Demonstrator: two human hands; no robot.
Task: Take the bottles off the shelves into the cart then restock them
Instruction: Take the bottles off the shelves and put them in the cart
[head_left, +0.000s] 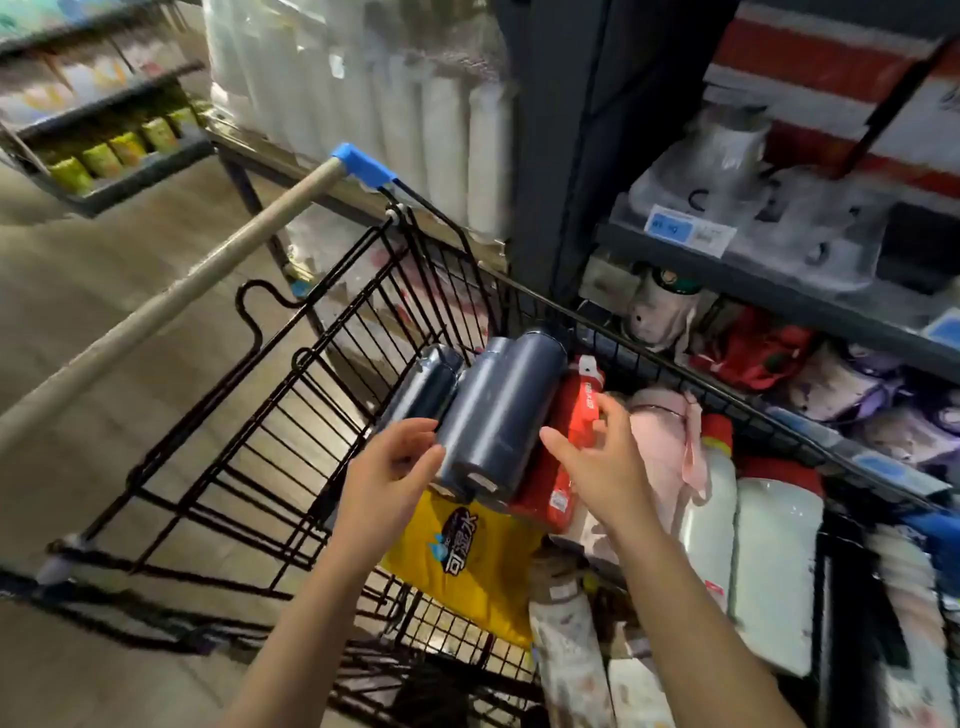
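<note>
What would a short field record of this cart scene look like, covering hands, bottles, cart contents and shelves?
left hand: fingers against the left side of the big dark bottle
right hand: open, beside the bottle's right side, over the red box
dark bottles: three lying side by side in the cart
other cart contents: yellow pack, pink bottle, white bottles
shelves: to the right, holding wrapped goods
</note>
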